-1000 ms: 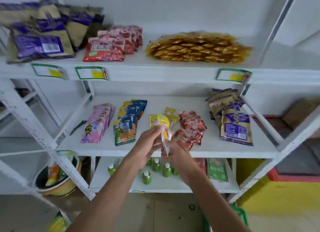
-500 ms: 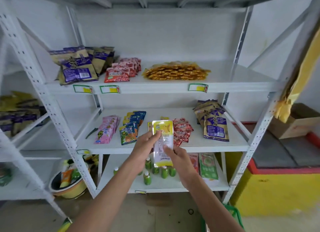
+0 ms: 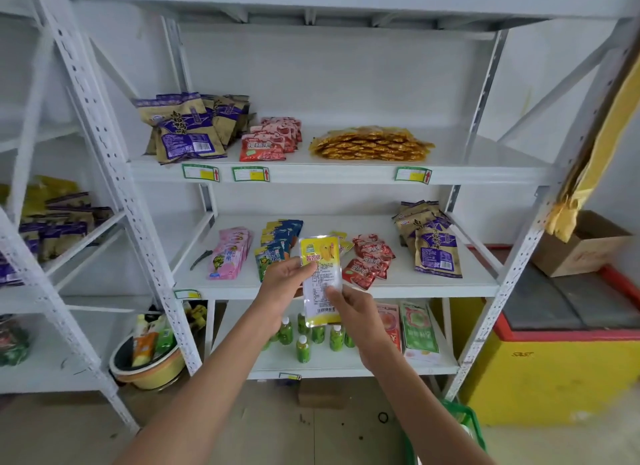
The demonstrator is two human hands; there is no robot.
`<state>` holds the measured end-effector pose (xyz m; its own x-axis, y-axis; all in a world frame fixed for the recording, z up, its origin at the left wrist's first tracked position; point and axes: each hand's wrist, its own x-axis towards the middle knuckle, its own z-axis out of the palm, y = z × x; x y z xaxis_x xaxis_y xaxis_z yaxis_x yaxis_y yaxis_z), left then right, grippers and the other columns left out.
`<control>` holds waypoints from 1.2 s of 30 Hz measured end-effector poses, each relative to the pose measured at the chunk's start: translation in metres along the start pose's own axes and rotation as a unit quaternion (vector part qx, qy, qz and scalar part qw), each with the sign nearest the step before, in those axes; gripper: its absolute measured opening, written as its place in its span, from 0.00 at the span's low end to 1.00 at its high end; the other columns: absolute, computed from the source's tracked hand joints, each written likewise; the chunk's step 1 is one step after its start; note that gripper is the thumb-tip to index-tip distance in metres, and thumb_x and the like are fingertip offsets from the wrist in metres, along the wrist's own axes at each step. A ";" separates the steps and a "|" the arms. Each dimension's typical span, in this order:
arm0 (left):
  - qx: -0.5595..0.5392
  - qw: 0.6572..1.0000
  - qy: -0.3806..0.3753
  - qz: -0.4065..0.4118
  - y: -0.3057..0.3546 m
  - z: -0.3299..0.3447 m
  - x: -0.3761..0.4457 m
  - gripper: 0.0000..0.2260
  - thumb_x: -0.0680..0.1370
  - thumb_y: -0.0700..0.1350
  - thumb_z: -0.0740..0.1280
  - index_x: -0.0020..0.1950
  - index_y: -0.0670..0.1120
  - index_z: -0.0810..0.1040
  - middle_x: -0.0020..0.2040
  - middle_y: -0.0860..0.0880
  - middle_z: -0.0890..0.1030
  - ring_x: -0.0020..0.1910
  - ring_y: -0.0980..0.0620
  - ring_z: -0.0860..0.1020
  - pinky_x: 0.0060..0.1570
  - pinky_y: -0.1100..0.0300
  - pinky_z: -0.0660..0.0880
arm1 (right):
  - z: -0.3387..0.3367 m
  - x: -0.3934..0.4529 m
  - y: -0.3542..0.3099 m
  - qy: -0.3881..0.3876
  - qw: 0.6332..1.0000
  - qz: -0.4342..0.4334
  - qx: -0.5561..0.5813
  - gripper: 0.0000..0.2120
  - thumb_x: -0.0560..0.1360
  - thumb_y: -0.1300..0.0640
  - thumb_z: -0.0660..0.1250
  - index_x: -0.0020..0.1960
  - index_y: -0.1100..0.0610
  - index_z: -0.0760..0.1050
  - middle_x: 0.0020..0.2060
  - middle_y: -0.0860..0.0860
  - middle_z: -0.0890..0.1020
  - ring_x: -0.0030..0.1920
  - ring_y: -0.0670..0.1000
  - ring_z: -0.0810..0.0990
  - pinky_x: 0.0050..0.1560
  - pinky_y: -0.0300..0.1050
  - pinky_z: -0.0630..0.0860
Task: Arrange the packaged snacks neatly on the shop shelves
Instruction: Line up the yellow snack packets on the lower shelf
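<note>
2 hands, left hand (image 3: 282,284) and right hand (image 3: 355,312), fingers pinching 1 yellow packet (image 3: 320,277).

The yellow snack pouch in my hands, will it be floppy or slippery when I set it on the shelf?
The yellow snack pouch looks flat and thin, so probably light and somewhat bendy. Its glossy film may be slippery. Both the left hand and right hand pinch it, which likely keeps it upright.

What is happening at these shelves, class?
A person is stocking snacks. Both hands hold one yellow packet upright in front of the middle shelf: the left hand pinches its upper edge, the right hand its lower side. Other snack packs already lie in rows there; this one is not yet placed.
</note>
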<state>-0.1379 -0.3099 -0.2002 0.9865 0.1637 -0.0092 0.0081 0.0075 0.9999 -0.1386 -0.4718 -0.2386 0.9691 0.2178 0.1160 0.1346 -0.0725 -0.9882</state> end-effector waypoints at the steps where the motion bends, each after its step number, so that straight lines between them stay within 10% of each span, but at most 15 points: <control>1: 0.000 1.000 0.001 0.000 -0.001 -0.003 -0.001 0.03 0.81 0.47 0.73 0.51 0.51 0.87 0.50 0.54 0.89 0.51 0.60 0.85 0.62 0.54 0.78 | 0.004 -0.003 0.000 0.001 1.000 0.001 -0.001 0.20 0.84 0.48 0.67 0.36 0.54 0.69 0.31 0.50 0.66 0.34 0.51 0.63 0.36 0.46 0.61; 10: 0.008 1.000 0.021 0.005 -0.012 -0.017 -0.006 0.01 0.79 0.49 0.75 0.48 0.53 0.86 0.55 0.50 0.85 0.58 0.54 0.82 0.55 0.57 0.76 | 0.018 -0.017 0.007 0.038 0.999 -0.019 -0.022 0.23 0.83 0.48 0.69 0.33 0.57 0.68 0.27 0.48 0.64 0.30 0.48 0.60 0.33 0.45 0.58; 16: 0.049 0.994 0.095 0.032 -0.030 -0.011 -0.016 0.18 0.74 0.63 0.76 0.56 0.54 0.79 0.51 0.56 0.84 0.52 0.55 0.83 0.56 0.50 0.80 | 0.032 -0.010 0.020 0.144 0.975 -0.038 -0.167 0.23 0.81 0.43 0.68 0.34 0.56 0.73 0.25 0.45 0.74 0.26 0.50 0.70 0.28 0.48 0.69; 21: 0.034 0.997 0.067 0.015 -0.041 -0.018 -0.017 0.09 0.81 0.57 0.71 0.55 0.54 0.83 0.51 0.57 0.86 0.55 0.52 0.84 0.57 0.52 0.81 | 0.056 -0.015 0.026 0.132 0.910 -0.137 -0.367 0.18 0.78 0.34 0.64 0.58 0.44 0.80 0.46 0.40 0.82 0.38 0.42 0.81 0.35 0.47 0.79; 27: -0.059 0.996 0.036 -0.048 -0.045 -0.048 -0.002 0.13 0.86 0.52 0.62 0.58 0.50 0.85 0.51 0.49 0.89 0.49 0.52 0.87 0.54 0.53 0.82 | 0.062 -0.003 0.040 0.129 0.966 -0.047 -0.218 0.17 0.82 0.41 0.67 0.69 0.42 0.71 0.52 0.39 0.81 0.45 0.40 0.83 0.43 0.46 0.82; 36: 0.013 0.998 0.025 -0.057 -0.087 -0.042 0.054 0.12 0.85 0.54 0.65 0.50 0.51 0.86 0.48 0.43 0.87 0.49 0.44 0.87 0.56 0.43 0.81 | 0.049 0.042 0.079 0.110 0.984 0.018 -0.138 0.16 0.83 0.55 0.68 0.37 0.55 0.78 0.26 0.45 0.76 0.27 0.43 0.70 0.31 0.35 0.63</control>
<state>-0.0923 -0.2608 -0.2875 0.9696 0.2115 -0.1232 0.1255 0.0028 0.9921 -0.0972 -0.4212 -0.3169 0.9914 -0.0025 0.1307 0.1219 -0.3442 -0.9310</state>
